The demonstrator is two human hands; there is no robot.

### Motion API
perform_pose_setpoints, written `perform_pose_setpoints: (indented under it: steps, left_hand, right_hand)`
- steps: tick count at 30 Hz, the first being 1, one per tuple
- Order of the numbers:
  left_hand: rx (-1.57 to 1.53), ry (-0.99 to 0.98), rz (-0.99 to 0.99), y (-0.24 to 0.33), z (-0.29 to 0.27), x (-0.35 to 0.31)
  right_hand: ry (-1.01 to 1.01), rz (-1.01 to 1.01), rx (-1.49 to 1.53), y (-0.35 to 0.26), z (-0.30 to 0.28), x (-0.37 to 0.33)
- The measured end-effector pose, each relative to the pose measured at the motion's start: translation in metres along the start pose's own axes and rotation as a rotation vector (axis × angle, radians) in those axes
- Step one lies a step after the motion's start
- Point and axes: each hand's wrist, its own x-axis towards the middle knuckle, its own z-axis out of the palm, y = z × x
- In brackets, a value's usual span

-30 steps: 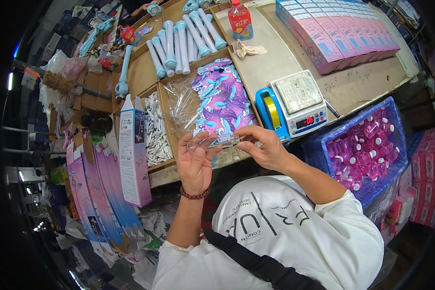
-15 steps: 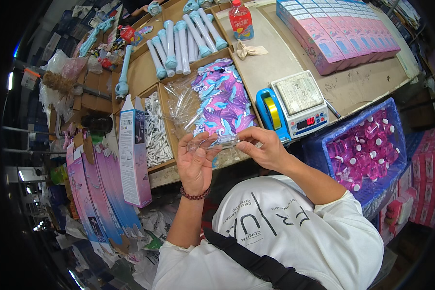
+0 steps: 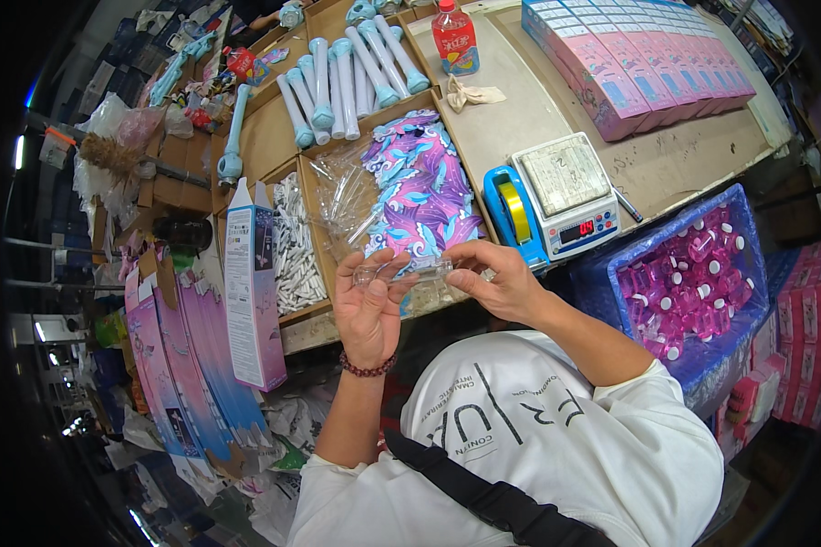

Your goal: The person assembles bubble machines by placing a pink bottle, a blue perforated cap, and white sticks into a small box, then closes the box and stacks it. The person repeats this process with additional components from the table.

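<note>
A clear, elongated plastic piece (image 3: 412,273) spans the gap between my two hands, above the front edge of the workbench. Its left end is held by the thumb and fingers of my left hand (image 3: 368,308), palm turned up. My right hand (image 3: 497,284) pinches the other end between thumb and fingers. Just beyond lies a cardboard tray with similar clear plastic pieces (image 3: 342,196) and a pile of purple and blue printed cutouts (image 3: 421,191). The see-through plastic makes its exact shape hard to tell.
Small white parts (image 3: 294,246) fill a compartment on the left; pale tubes with blue ends (image 3: 342,87) lie behind. To the right stand a tape dispenser (image 3: 513,214), a digital scale (image 3: 567,191) and a blue crate (image 3: 625,342) of pink bottles. Boxes (image 3: 639,73) line the back right.
My right fingers have shifted slightly at the end of the plastic piece. My left hand is nearly still, and the scale's display reads differently.
</note>
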Motion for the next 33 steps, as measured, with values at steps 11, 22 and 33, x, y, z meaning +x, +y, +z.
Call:
perform_pose_setpoints:
  steps: [11,22,33]
  left_hand:
    - [0.003,0.003,0.0,-0.0002,-0.0018,-0.0014]
    - [-0.008,0.001,0.009,-0.0012,0.0005,-0.003]
    - [-0.002,-0.013,-0.001,-0.0047,0.003,-0.004]
  right_hand:
    - [-0.014,-0.023,0.076,-0.0029,0.0016,-0.0012]
    - [-0.008,-0.019,0.054,-0.0006,0.0004,-0.0041]
    - [0.018,-0.015,0.04,-0.0007,-0.002,-0.0079]
